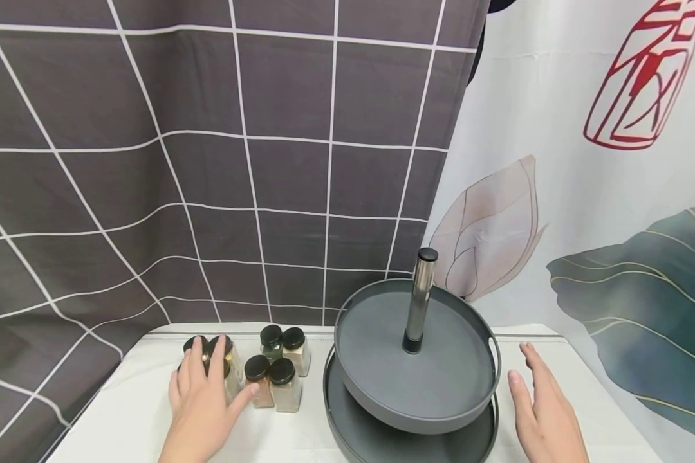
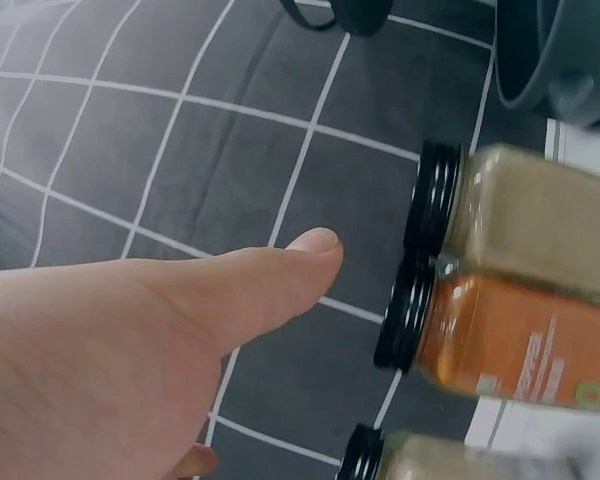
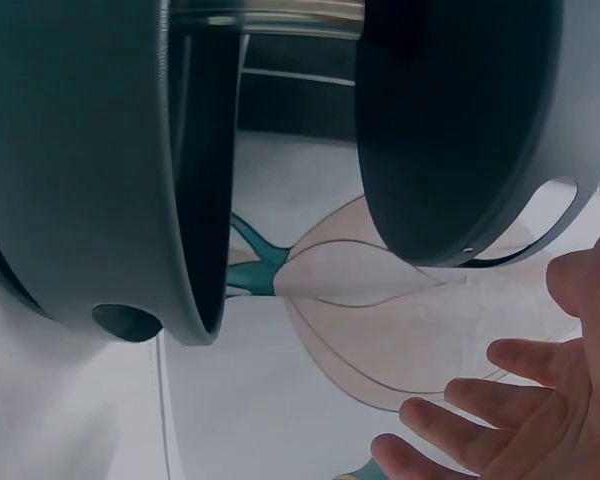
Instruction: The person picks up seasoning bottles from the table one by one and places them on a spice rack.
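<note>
Hiding jars (image 1: 235, 368) partly, left grip (image 1: 203, 402) loose, contact unclear; right grip (image 1: 547, 411) released beside tray (image 1: 370, 347).

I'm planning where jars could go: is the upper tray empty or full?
Empty: in the head view, the upper tray shows bare grey surface around its metal post.

4 jars (image 1: 286, 393) right of left fingers (image 1: 217, 361); at least 3 jars (image 1: 237, 368) under them, partly hidden. Left of right fingers (image 1: 537, 366): 2 round trays (image 1: 376, 344), 1 post (image 1: 421, 296).
</note>
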The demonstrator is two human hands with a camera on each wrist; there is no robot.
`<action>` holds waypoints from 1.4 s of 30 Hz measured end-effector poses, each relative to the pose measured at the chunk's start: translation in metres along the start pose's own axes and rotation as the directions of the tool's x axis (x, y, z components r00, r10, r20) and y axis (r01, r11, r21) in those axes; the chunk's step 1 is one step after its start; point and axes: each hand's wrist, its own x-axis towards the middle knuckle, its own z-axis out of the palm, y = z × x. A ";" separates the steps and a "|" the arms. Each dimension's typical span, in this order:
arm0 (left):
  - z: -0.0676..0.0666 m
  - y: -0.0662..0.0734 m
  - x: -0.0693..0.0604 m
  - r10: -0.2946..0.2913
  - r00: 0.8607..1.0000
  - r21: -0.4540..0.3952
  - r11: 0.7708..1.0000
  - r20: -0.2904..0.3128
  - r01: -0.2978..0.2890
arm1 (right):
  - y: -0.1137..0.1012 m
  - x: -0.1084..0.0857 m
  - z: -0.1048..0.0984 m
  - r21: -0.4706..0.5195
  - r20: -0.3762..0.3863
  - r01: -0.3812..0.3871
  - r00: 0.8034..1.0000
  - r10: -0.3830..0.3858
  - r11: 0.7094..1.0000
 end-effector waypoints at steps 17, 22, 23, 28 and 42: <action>-0.005 -0.040 0.003 -0.132 0.989 -0.094 0.988 -0.066 0.126 | -0.011 0.002 -0.006 0.081 0.030 -0.114 0.993 0.111 0.990; -0.007 -0.048 0.002 -0.202 0.979 -0.087 0.976 0.006 0.202 | -0.013 0.002 -0.007 0.092 0.006 -0.103 0.995 0.103 0.990; -0.007 -0.050 0.002 -0.214 0.977 -0.085 0.973 0.020 0.215 | -0.013 0.001 -0.007 0.094 0.003 -0.102 0.995 0.102 0.990; -0.004 -0.055 0.003 -0.272 0.957 -0.084 0.956 0.100 0.281 | -0.015 0.001 -0.007 0.104 -0.006 -0.094 0.995 0.095 0.990; 0.017 -0.064 -0.003 -0.345 0.937 -0.110 0.931 0.057 0.349 | -0.016 0.003 -0.002 0.131 -0.085 -0.075 0.993 0.087 0.988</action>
